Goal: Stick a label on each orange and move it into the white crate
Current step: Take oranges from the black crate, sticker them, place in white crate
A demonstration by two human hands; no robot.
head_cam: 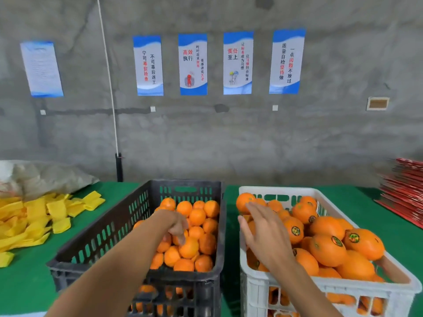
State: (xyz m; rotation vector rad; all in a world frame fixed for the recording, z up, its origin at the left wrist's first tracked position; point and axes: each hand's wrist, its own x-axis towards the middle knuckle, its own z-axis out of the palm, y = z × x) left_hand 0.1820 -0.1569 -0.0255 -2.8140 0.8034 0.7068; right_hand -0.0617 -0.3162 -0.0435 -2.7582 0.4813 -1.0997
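Observation:
A black crate (98,239) at centre holds several unlabelled oranges. My left hand (177,226) reaches down into it, and its blurred fingertips touch an orange (191,248) on top of the pile without curling round it. To the right, the white crate (254,282) is piled high with oranges, several of which carry round labels (295,230). Above the left side of the white crate hovers my right hand (263,232), fingers straight and spread and holding nothing. Its fingertips reach an orange (243,202) at the crate's far left corner.
Both crates stand on a green table (27,282). Yellow foam sleeves (34,216) lie heaped at the left beside a grey sack (45,177). Red flat cartons (405,197) are stacked at the far right. A concrete wall with posters rises behind.

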